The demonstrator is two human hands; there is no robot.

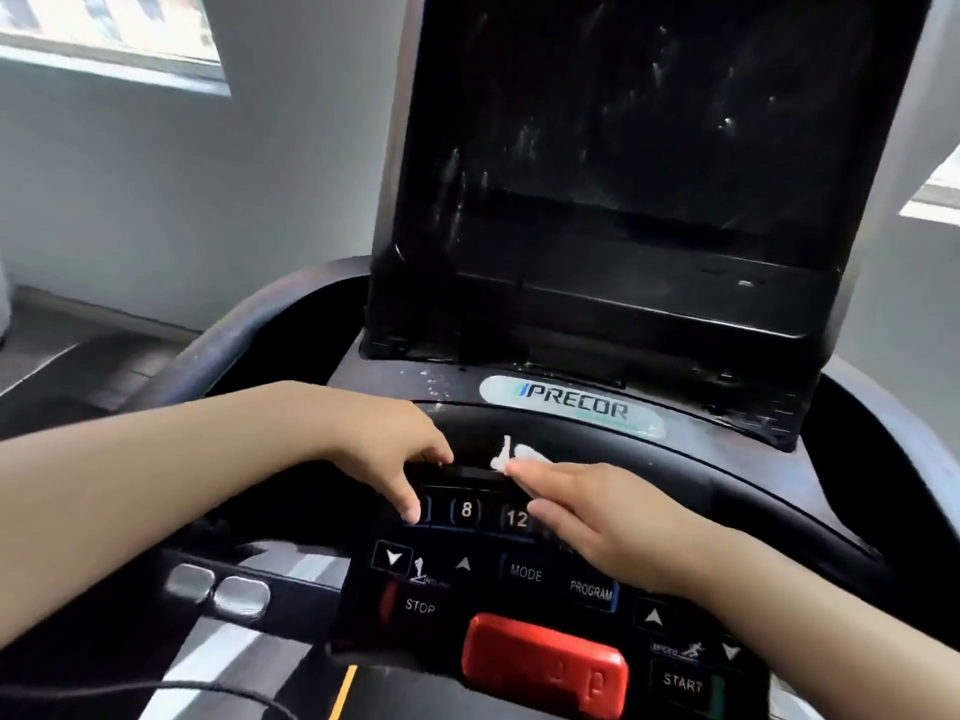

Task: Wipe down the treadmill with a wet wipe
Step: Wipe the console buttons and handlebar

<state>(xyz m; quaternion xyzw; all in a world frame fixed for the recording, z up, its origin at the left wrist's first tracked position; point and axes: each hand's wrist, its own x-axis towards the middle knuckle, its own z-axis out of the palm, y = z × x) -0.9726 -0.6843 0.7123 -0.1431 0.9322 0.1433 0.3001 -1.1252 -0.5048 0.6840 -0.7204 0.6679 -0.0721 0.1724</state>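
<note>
The black treadmill console (524, 579) fills the view, with a dark smeared screen (639, 127) standing above it. A small white wet wipe (511, 456) lies bunched on the console's upper edge, under the fingertips of my right hand (597, 517). That hand lies flat with its fingers stretched out, pressing the wipe down above the number buttons. My left hand (400, 454) reaches in from the left, its fingers extended and touching the button row beside the "8" key. Most of the wipe is hidden beneath my right fingers.
A red stop button (545, 662) sits at the console's near edge, with STOP, MODE, PROGRAM and START keys around it. Two silver grip sensors (218, 589) lie on the left handlebar. A curved black rail (239, 335) rings the console. Grey wall and a window (109, 33) lie behind.
</note>
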